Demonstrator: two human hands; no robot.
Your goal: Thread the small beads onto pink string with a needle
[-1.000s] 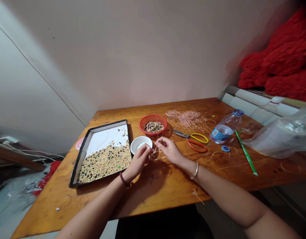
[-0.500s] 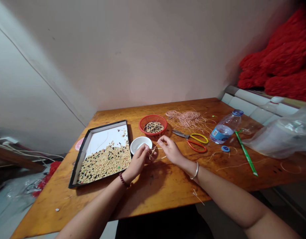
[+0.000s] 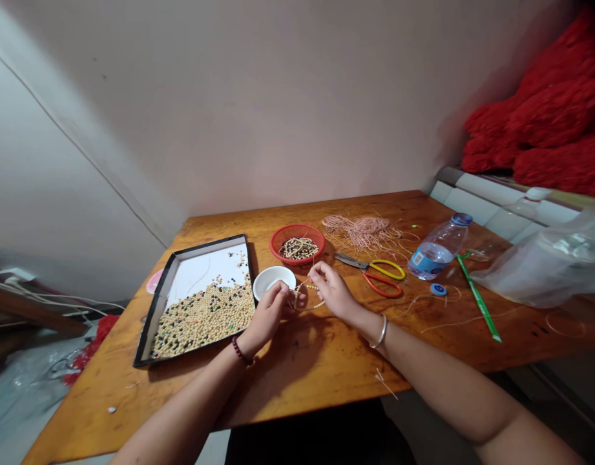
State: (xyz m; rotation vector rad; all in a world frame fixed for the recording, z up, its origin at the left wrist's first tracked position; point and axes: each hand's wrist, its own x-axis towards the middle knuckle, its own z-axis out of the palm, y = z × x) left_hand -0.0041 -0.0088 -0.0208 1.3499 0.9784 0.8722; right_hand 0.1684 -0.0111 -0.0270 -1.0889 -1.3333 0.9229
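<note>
Between my hands is a string of pale beads (image 3: 317, 305), looping down under the right one. My left hand (image 3: 274, 307) pinches the beaded string near its crossing, just in front of a white bowl (image 3: 261, 282). My right hand (image 3: 332, 289) pinches a thin cord end, held a little to the right and higher. Left of my hands lies a black-rimmed tray (image 3: 150, 316) with loose cream, black and a few green beads (image 3: 205, 316). Behind the bowl stands a red basket (image 3: 297, 260) with finished-looking beaded strands in it.
A tangle of pink cord (image 3: 362, 231) lies at the back. Scissors (image 3: 375, 268) with yellow and orange handles, a water bottle (image 3: 435, 252), a blue cap (image 3: 438, 290) and a green strip (image 3: 477, 300) are to the right. A plastic bag (image 3: 549, 265) bulges at the right edge.
My right hand has shifted very slightly, still pinching the cord. The bead loop beneath it shows a little more clearly. My left hand stays nearly in place.
</note>
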